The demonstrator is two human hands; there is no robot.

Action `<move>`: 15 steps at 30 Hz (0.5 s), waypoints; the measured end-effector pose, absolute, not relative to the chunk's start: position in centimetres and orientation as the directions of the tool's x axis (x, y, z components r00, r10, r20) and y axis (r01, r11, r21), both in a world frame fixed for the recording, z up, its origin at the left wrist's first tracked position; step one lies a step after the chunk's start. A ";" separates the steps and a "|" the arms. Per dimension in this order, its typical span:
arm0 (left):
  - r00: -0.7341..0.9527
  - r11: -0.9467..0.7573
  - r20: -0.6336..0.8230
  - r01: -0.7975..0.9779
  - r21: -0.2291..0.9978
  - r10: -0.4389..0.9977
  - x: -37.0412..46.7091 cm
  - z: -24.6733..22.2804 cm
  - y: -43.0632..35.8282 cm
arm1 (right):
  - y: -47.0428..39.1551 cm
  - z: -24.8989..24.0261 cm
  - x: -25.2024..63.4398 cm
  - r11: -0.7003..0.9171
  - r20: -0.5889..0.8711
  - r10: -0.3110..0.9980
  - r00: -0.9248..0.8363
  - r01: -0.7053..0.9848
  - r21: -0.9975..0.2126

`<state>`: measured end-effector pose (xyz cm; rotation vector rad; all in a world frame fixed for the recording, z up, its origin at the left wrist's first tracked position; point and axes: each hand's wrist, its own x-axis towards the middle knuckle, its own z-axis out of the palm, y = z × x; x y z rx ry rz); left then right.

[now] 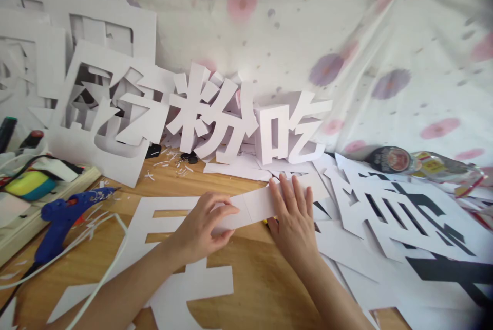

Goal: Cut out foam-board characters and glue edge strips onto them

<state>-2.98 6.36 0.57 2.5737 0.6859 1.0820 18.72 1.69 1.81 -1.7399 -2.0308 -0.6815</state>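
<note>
A white paper strip (248, 207) with a crease across it runs between my two hands above the wooden table. My left hand (208, 224) pinches its left end between thumb and fingers. Laid flat across the right part of the strip is my right hand (292, 212), fingers stretched out and slightly spread. Under my left forearm lies a large cut-out white paper character (210, 278), partly hidden by the arm. Something small and yellow shows beside my right thumb, too covered to name.
Folded white paper characters (275, 132) stand at the back, with cut-out sheets (103, 155) leaning at left. A blue glue gun (57, 227) and its pale cord lie left, near a power strip (50, 201). Loose cut sheets (358, 253) and a tape roll (389, 159) lie right.
</note>
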 end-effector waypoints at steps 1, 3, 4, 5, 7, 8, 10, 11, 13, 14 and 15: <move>0.610 -0.843 0.587 0.318 0.433 0.532 -3.0 0.6 6.2 | 1.8 1.6 18.6 0.111 0.567 0.810 -0.150 0.988 0.104; 0.606 -0.825 0.569 0.317 0.468 0.556 -3.0 0.7 6.0 | 1.8 1.2 18.5 0.108 0.570 0.810 -0.135 0.991 0.082; 0.603 -0.821 0.568 0.312 0.478 0.560 -3.0 0.7 6.0 | 1.7 1.1 18.4 0.108 0.576 0.807 -0.130 0.992 0.072; 0.598 -0.821 0.574 0.304 0.483 0.559 -3.0 0.7 6.0 | 1.6 1.1 18.5 0.107 0.580 0.805 -0.124 0.992 0.063; 0.585 -0.823 0.591 0.284 0.491 0.555 -3.0 0.7 5.9 | 1.5 1.2 18.5 0.105 0.587 0.801 -0.115 0.993 0.052; 0.576 -0.824 0.602 0.273 0.496 0.553 -3.0 0.7 5.8 | 1.4 1.3 18.5 0.105 0.590 0.799 -0.113 0.993 0.049; 0.559 -0.821 0.616 0.251 0.512 0.555 -3.0 0.7 5.7 | 1.3 1.5 18.4 0.113 0.594 0.796 -0.113 0.993 0.038; 0.549 -0.818 0.622 0.237 0.525 0.558 -3.0 0.7 5.7 | 1.3 1.6 18.4 0.125 0.593 0.796 -0.118 0.992 0.030; 0.514 -0.807 0.645 0.185 0.561 0.566 -2.8 0.8 5.5 | 1.1 1.6 18.1 0.165 0.580 0.803 -0.135 0.986 0.002; 0.489 -0.798 0.659 0.146 0.584 0.572 -2.7 0.8 5.5 | 1.1 1.6 17.9 0.193 0.571 0.808 -0.148 0.981 -0.019; 0.460 -0.787 0.672 0.103 0.609 0.580 -2.5 0.8 5.4 | 1.0 1.5 17.7 0.225 0.563 0.810 -0.161 0.973 -0.044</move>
